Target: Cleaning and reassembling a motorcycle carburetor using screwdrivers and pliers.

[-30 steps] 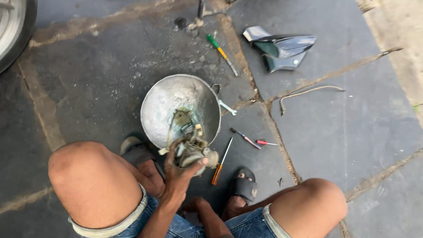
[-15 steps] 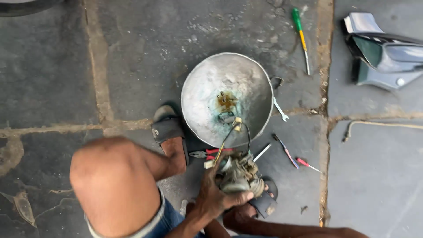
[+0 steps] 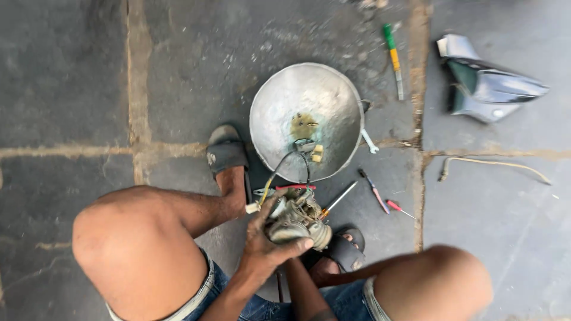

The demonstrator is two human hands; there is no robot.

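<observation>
The floor [image 3: 71, 77] is dark grey stone slabs with sandy, worn joints running between them. Just beyond the hands [image 3: 267, 244] sits a round, dented grey metal bowl [image 3: 285, 101], with a small silver spanner [image 3: 369, 141] at its right rim and a green-and-yellow-handled screwdriver [image 3: 392, 59] farther off to the right. Right of the hands lie a red-handled screwdriver [image 3: 397, 208] and small dark pliers [image 3: 373, 189], and well beyond those a shiny dark plastic panel [image 3: 485, 89] and a pale bent cable [image 3: 493, 164].

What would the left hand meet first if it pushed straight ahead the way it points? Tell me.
The left hand grips a metal engine part and points up-frame. Straight on lies the metal bowl, probably its near rim first; how far below the hand it sits is unclear.
</observation>
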